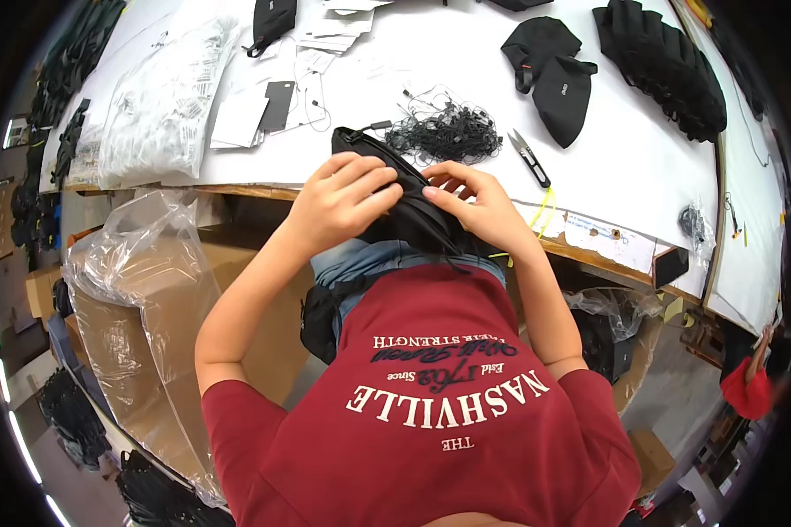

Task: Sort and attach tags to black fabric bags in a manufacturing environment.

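A black fabric pouch [417, 221] is held between my two hands at the table's front edge, its upper end resting over the edge. My left hand [347, 195] lies over its left side with the fingers curled onto the cloth. On the other side my right hand [476, 204] grips the pouch's edge between thumb and bent fingers. Just beyond the pouch is a tangled heap of thin black cords [453, 132]. Thread snips [529, 160] with black handles lie to the right of that heap, near a yellow string [545, 213].
Loose black pouches [562, 97] and a row of stacked ones [664, 70] lie at the far right. White cards [239, 121] and a filled clear plastic bag [167, 101] are left. Below stands a plastic-lined cardboard box [123, 351]. Another person's red sleeve [747, 391] shows at right.
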The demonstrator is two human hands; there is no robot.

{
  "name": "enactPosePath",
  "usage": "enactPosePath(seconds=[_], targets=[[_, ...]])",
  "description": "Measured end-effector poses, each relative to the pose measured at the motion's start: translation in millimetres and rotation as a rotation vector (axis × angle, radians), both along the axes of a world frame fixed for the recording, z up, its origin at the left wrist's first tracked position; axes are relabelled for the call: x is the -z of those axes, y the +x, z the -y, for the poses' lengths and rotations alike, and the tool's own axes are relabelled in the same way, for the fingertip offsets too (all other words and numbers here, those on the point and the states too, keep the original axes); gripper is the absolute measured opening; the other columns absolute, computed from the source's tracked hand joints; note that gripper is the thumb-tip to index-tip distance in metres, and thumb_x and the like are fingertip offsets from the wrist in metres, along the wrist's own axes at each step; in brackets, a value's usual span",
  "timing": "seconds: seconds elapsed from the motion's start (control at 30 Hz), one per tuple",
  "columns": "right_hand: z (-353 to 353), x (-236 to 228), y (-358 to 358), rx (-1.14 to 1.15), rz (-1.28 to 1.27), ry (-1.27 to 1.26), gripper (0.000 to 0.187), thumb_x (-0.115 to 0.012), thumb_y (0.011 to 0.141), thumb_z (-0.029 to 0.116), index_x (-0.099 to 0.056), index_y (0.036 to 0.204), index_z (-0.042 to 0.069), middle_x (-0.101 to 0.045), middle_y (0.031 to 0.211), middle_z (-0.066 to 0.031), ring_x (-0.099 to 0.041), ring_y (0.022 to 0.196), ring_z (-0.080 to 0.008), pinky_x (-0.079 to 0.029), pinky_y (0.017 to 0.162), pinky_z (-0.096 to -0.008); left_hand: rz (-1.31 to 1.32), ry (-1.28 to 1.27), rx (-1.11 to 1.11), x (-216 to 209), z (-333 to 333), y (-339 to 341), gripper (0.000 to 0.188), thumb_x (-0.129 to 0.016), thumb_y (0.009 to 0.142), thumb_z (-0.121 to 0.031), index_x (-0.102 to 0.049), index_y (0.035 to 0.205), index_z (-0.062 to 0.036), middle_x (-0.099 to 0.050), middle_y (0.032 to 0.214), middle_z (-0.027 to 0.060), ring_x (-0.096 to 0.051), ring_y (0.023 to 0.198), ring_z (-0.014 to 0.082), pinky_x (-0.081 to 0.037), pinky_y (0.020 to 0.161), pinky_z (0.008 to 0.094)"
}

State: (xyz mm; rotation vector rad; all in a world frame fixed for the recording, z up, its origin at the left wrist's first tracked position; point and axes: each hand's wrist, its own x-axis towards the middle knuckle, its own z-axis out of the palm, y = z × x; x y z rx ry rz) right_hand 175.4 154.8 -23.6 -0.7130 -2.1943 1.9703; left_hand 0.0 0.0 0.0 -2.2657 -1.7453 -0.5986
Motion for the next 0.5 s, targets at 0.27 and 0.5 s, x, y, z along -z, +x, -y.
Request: enactPosePath(seconds=[0.27, 0.5], targets=[[7.3, -20.2, 17.1, -0.006, -0.08, 0.355, 0.01, -0.066, 0.082, 0.009, -0.064, 0.087, 0.0, -0.061, 0.074, -0.0085, -0.058, 0.059, -0.0177, -0.047, 0.057, -0.0285, 0.153, -0.41, 0.032, 1.1, 25.4, 49.8, 0.033, -0.069, 0.068, -0.01, -0.058, 0.098, -0.0013, -0.064, 0.093, 0.0098, -0.063, 0.087, 0.0236, -0.05, 0.08, 0.0332], [20.9, -22.2, 23.6, -0.127, -0.119, 0.416, 0.011, -0.065, 0.083, 0.011, -0.063, 0.087, 0.001, -0.06, 0.078, -0.0104, -0.061, 0.064, -0.0254, -0.048, 0.059, -0.0335, 0.202, -0.479, -0.034, 15.0, 21.2, 52.4, 0.04, -0.068, 0.069, -0.013, -0.06, 0.107, -0.0062, -0.06, 0.102, 0.0075, -0.058, 0.099, 0.024, -0.044, 0.088, 0.0368]])
